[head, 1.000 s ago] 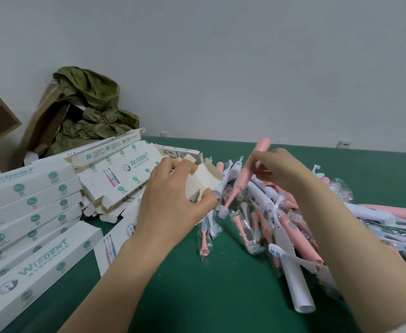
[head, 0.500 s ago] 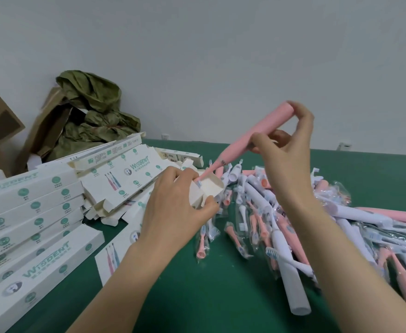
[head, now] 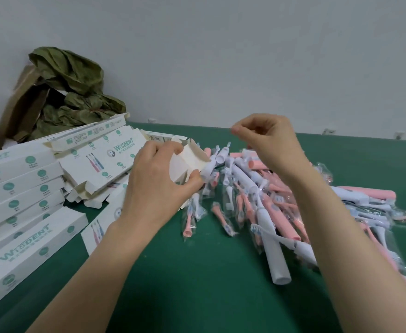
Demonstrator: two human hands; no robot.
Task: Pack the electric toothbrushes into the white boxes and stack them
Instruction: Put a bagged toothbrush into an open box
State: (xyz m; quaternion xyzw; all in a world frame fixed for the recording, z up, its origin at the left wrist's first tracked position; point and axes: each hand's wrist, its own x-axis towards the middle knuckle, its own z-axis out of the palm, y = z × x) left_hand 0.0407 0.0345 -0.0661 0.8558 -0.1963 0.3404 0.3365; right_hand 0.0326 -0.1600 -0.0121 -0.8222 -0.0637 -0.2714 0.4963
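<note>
My left hand [head: 156, 186] grips the open end of a white box [head: 188, 162], whose cream flaps stand open toward the right. My right hand [head: 269, 140] hovers above and to the right of that opening, fingers loosely curled, with nothing in it. A heap of pink and white electric toothbrushes [head: 264, 203] and bagged brush heads lies on the green table [head: 197, 272] under my right forearm. A long white toothbrush handle [head: 275, 258] sticks out toward me. The pink toothbrush held earlier is out of sight.
Closed white boxes [head: 16, 188] are stacked at the left edge. Flat, unfolded boxes [head: 101, 159] are piled behind my left hand. A crumpled green bag [head: 72, 92] and brown cardboard [head: 19, 104] lean on the wall at the back left.
My right hand lifted a pink toothbrush from the heap and pointed its head into the box mouth. Now the hand is empty above the box and the pink toothbrush is gone from view.
</note>
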